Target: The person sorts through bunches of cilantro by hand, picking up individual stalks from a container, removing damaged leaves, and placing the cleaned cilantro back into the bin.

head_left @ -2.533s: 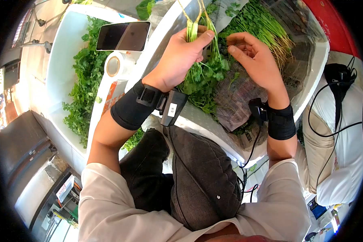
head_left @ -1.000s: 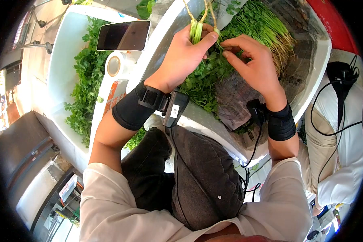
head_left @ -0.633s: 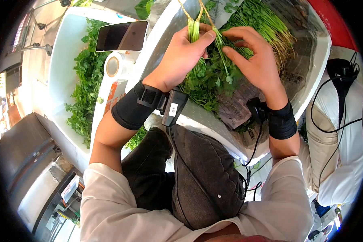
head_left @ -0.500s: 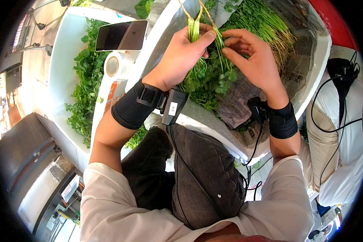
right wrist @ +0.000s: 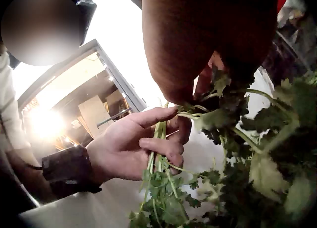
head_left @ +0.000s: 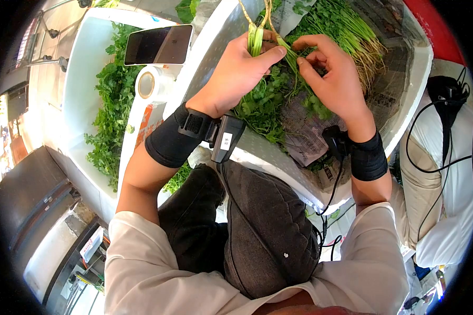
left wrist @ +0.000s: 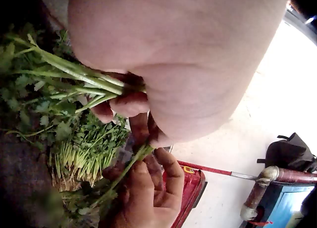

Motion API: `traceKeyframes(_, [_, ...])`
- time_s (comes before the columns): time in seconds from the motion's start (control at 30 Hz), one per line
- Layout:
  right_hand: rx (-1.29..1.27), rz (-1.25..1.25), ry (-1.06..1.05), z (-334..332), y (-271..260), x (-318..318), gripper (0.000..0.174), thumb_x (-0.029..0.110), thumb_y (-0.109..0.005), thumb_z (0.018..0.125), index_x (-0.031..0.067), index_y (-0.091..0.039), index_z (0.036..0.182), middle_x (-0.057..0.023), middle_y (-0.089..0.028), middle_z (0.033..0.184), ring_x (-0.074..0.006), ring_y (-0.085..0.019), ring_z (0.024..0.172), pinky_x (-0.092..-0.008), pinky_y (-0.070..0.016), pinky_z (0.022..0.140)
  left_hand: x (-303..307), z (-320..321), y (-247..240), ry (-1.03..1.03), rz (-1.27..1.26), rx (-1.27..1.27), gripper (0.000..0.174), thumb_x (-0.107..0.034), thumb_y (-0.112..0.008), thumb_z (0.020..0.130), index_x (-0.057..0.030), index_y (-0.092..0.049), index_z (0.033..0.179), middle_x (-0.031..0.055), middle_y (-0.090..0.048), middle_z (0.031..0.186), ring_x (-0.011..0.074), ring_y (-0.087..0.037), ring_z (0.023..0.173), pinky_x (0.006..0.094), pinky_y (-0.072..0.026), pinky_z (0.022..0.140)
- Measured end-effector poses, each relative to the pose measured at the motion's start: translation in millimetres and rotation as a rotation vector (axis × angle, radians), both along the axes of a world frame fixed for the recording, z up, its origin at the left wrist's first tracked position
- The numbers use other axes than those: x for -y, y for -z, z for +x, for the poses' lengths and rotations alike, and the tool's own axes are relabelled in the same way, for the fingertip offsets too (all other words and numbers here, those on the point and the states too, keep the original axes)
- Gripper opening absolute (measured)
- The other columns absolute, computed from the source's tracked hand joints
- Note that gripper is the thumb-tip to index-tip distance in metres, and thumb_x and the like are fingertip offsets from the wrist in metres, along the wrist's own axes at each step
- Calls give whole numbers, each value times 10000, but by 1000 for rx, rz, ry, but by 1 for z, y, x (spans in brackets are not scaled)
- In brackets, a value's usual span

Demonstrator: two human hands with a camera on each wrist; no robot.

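Note:
My left hand (head_left: 236, 73) grips several cilantro stems (head_left: 255, 41), pale roots pointing up and leaves hanging below the fist. One stem slants out past the left thumb. On it, close to the left thumb tip, my right hand (head_left: 335, 76) pinches with thumb and forefinger; the left wrist view shows this stem (left wrist: 130, 167) between the fingertips. Its leaves (right wrist: 213, 121) hang around the right hand in the right wrist view. Beneath both hands lie loose cilantro (head_left: 263, 115) and newspaper (head_left: 306, 126), inside a white foam box (head_left: 404, 123).
Beyond the right hand, a rooted cilantro pile (head_left: 347, 39) lies on newspaper. To the left stand a phone (head_left: 158, 46) and a white roll (head_left: 148, 85), beside another white box (head_left: 79, 79) holding cilantro (head_left: 113, 105). A cable (head_left: 331, 191) trails from the right wrist.
The right hand has come in to the left hand's bunch and pulled one stem aside. Its leafy end has swung right, over the newspaper. The left hand keeps its grip, nearly in place.

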State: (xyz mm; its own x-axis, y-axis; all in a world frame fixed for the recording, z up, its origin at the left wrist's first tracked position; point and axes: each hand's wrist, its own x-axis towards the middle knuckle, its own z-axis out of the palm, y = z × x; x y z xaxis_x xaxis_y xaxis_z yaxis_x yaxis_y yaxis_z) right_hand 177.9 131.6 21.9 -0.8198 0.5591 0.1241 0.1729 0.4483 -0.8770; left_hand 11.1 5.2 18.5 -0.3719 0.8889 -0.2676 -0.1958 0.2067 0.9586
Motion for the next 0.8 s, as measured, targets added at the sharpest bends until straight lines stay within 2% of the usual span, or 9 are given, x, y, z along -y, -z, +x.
traceKeyframes(0.03, [0,-1,0,-1,-1,-1,307,7,-686,901,77,-671,1200,-81,-675,1037,-183,-668,774,-286,-539,688,0,-1,-1,0,-1,0,255,-199,-734,968,-32,-659,1145,-18,-661,893,60,-558,741,242,-471,669])
traceKeyframes(0.1, [-135,236,-35,-2,-3,-4,261,6,-704,882,73,-693,1134,-82,-640,1111,-225,-674,836,-308,-542,715,1,-2,-3,28,-37,-9,288,-195,-710,986,-22,-653,1209,-14,-649,946,72,-579,792,228,-477,724])
traceKeyframes(0.13, [-135,236,-35,-2,-3,-6,261,6,-704,882,73,-693,1134,-82,-640,1111,-225,-674,836,-308,-542,715,1,-2,-2,29,-37,-9,288,-195,-710,986,-22,-653,1209,-14,-649,946,72,-579,792,228,-477,724])
traceKeyframes(0.2, [-136,417,-55,0,-2,-9,224,13,-733,867,69,-715,1083,-74,-624,1138,-227,-661,852,-333,-534,727,1,-2,1,26,-29,81,289,-191,-704,989,-23,-649,1218,-11,-648,962,76,-579,810,233,-479,748])
traceKeyframes(0.3, [-91,358,-60,1,-8,-7,213,35,-770,848,70,-729,1053,-72,-628,1129,-229,-647,816,-357,-528,736,1,-3,5,28,-9,161,303,-183,-700,992,-23,-637,1242,-5,-656,991,83,-581,837,246,-484,776])
traceKeyframes(0.43, [-108,347,-89,1,-7,-10,234,52,-789,842,73,-730,1068,-70,-629,1131,-218,-636,800,-343,-531,721,1,-2,5,-12,11,205,323,-178,-695,997,-25,-618,1270,4,-663,1028,86,-583,857,263,-492,799])
traceKeyframes(0.5, [-112,390,-115,1,-11,-10,258,50,-797,831,80,-737,1080,-65,-630,1131,-214,-640,802,-329,-537,716,0,-4,8,27,50,204,390,-196,-741,965,-21,-601,1284,30,-711,1047,80,-629,888,248,-521,774])
traceKeyframes(0.8, [-188,541,-125,-1,-7,-12,251,30,-797,813,89,-771,1055,-49,-667,1082,-207,-676,816,-313,-566,711,1,-6,9,63,40,278,325,-225,-700,997,-31,-635,1250,14,-675,1081,86,-628,929,263,-534,815])
